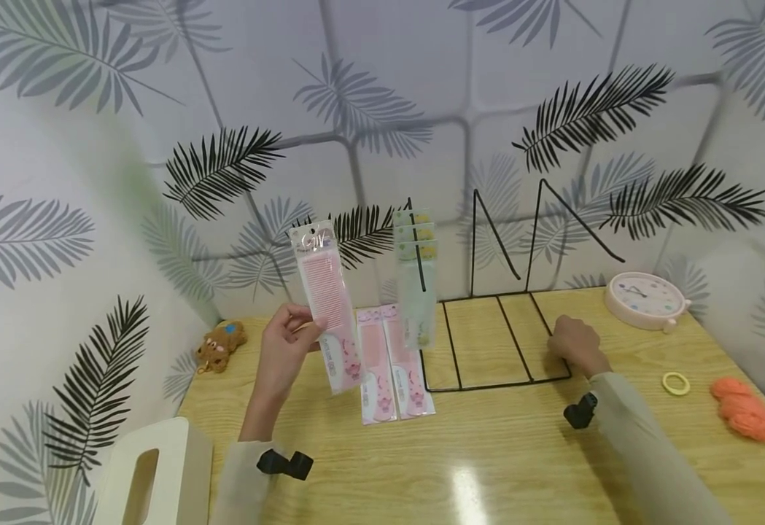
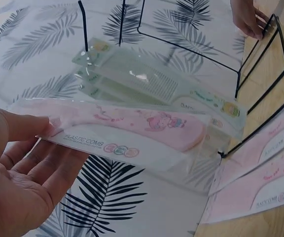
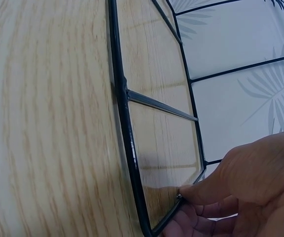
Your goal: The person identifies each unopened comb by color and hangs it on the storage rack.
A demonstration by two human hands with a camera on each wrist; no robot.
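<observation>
Head view shows our left hand [image 1: 288, 335] pinching a pink plastic comb in a clear flat packet [image 1: 328, 299] between thumb and fingers, tilted and held up just left of three pale green packaged combs [image 1: 424, 313] hanging on a prong of a black metal wire rack [image 1: 515, 339]. Our right hand [image 1: 577, 343] holds the rack's right end, thumb and fingers closed on the wire. Below the raised comb we see two more pink packaged combs [image 1: 415, 386] lying side by side on the light wood-grain table [image 1: 369, 474], near the rack's left end.
</observation>
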